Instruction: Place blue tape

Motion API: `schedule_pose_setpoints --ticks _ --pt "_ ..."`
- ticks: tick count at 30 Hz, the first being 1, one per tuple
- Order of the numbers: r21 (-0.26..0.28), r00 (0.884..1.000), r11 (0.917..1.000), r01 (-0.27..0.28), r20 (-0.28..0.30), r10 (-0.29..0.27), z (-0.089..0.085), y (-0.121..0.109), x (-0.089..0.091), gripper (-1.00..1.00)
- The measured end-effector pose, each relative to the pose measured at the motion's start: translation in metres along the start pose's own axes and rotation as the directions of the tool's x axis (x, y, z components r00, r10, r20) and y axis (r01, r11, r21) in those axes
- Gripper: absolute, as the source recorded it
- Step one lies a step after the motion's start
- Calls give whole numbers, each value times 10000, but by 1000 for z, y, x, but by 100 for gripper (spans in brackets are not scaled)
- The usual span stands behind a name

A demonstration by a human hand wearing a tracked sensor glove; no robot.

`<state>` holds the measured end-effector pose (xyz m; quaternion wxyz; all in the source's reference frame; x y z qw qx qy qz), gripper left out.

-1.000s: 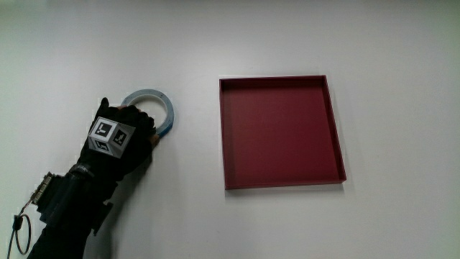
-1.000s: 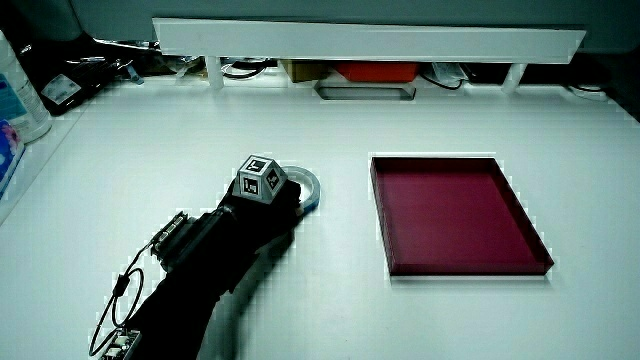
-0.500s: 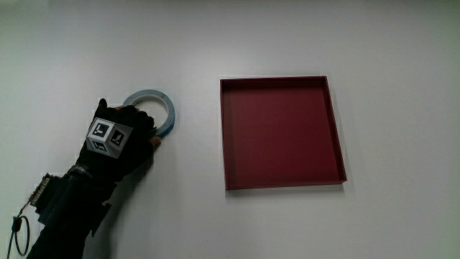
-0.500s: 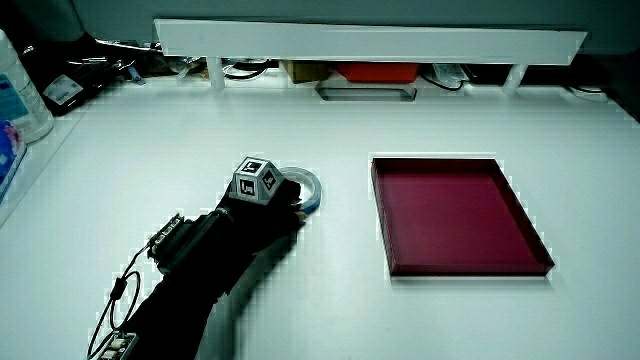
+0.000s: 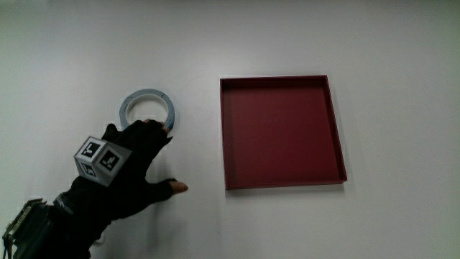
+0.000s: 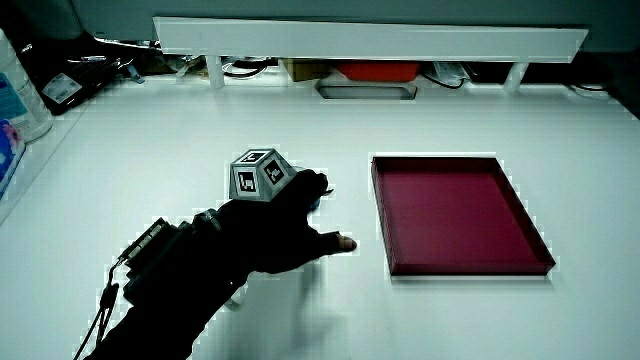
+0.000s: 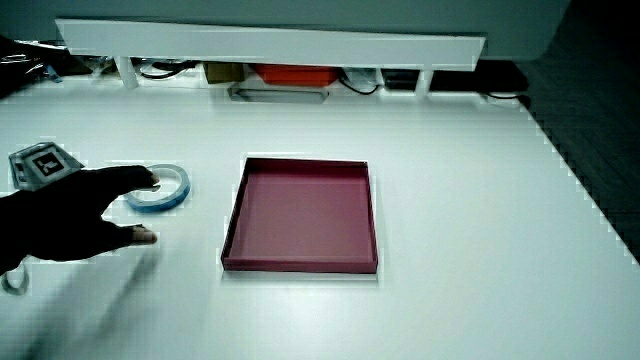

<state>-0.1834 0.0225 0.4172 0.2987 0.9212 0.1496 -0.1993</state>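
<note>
The hand (image 5: 129, 162), fingers spread and empty, hovers just nearer than the tape (image 5: 147, 111), a light, stiff ring best pinched across its rim.

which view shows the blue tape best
The main view: the blue tape shows as an almost whole ring on the table, with only its nearer edge under the hand. In a side view it looks flattened and partly covered; in a side view the hand hides nearly all of it.
</note>
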Motion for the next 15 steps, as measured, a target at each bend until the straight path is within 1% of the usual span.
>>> schedule_pose_setpoints --ticks 1,2,3,4,5,6,7,8,9,10,11,12,13,14,15 --pt "-212 10000 9998 17 -2 -17 2 -6 8 -100" --pt "45 9974 9983 584 -418 -582 5 -12 15 -100" --pt "-744 9994 9968 -286 -216 271 4 -17 19 -100" --pt "-452 9991 9990 64 -405 -82 5 -22 23 -100" --pt "-154 9952 9985 528 -816 -539 7 -27 30 -100" --pt "-353 9972 9968 713 -178 -720 0 -29 27 -100" --pt "-357 9954 9948 951 -111 -955 0 -32 29 -100" --pt "-360 9944 9937 1060 -4 -1061 0 -34 31 -100" --pt "-493 9936 9924 1125 -67 -1130 -2 -35 32 -100" --pt "-414 9914 9908 1286 -199 -1295 -3 -36 33 -100" --pt "-453 9904 9893 1384 94 -1381 -6 -37 32 -100" --pt "-508 9898 9885 1428 109 -1424 -6 -38 33 -100" --pt "-526 9891 9881 1448 351 -1431 -9 -39 31 -100" --pt "-590 9877 9861 1555 277 -1541 -10 -39 31 -100" --pt "-529 9848 9836 1727 290 -1714 -12 -39 31 -100"
